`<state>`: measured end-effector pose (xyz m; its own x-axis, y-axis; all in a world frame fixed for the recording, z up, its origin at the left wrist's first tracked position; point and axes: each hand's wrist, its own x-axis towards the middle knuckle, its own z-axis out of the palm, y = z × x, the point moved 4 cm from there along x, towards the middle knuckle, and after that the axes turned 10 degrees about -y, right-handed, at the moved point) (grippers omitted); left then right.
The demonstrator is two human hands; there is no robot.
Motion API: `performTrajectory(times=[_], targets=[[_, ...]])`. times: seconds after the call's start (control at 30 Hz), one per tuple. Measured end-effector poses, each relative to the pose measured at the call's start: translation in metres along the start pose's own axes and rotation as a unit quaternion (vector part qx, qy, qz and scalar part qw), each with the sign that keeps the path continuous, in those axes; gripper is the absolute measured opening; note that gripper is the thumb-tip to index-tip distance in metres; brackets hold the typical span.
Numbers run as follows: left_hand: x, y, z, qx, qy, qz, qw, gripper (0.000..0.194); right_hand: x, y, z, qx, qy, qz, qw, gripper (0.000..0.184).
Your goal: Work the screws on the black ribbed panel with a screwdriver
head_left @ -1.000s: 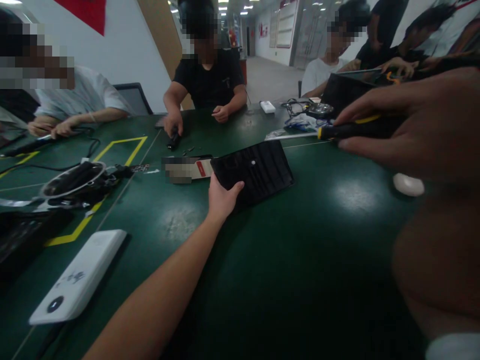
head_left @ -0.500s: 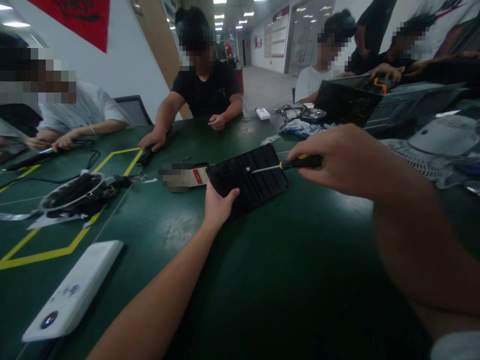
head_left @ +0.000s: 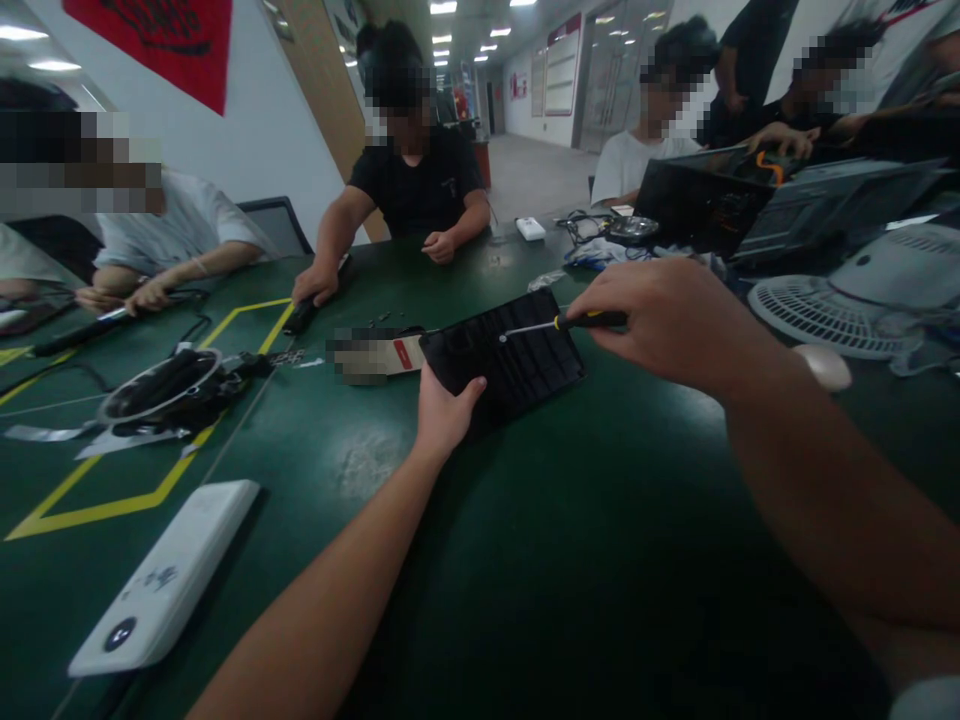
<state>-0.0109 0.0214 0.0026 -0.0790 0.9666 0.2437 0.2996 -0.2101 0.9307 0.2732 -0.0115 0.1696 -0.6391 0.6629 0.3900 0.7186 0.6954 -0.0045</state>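
Note:
My left hand (head_left: 448,405) grips the lower left edge of a flat black ribbed panel (head_left: 517,365), its thumb lying on the face. The panel is tilted above the green table. My right hand (head_left: 656,320) is closed around a screwdriver (head_left: 596,319) with a black and yellow handle. Its metal shaft points left across the panel, and the tip is close to a small round pale spot (head_left: 503,338) there. Whether the tip touches it I cannot tell. Behind the panel's left edge lies a beige piece with a red label (head_left: 405,352), partly blurred out.
A white power bank-like block (head_left: 169,580) lies at the front left. Cables and black parts (head_left: 169,385) sit inside yellow tape lines (head_left: 97,515). A grey fan (head_left: 832,305) and a dark open case (head_left: 701,205) stand at the right. Several people sit around the table (head_left: 480,580).
The view has shifted slightly, so most things appear a little further right. The screwdriver and my right hand have moved slightly left against the panel. The panel stays in my left hand.

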Motion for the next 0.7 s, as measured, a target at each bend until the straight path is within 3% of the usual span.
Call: performTrajectory(times=[0.27, 0.5, 0.7], targets=[[-0.001, 0.003, 0.000, 0.005, -0.001, -0.008, 1.000, 0.068, 0.002, -0.001, 0.010, -0.011, 0.001, 0.012, 1.000, 0.028], [0.000, 0.003, 0.001, 0.001, 0.009, 0.004, 1.000, 0.073, 0.006, -0.004, 0.010, -0.014, -0.053, 0.024, 0.998, 0.028], [0.000, 0.001, 0.001, -0.005, 0.015, -0.018, 1.000, 0.070, 0.005, -0.010, 0.009, -0.023, -0.059, 0.038, 0.997, 0.029]])
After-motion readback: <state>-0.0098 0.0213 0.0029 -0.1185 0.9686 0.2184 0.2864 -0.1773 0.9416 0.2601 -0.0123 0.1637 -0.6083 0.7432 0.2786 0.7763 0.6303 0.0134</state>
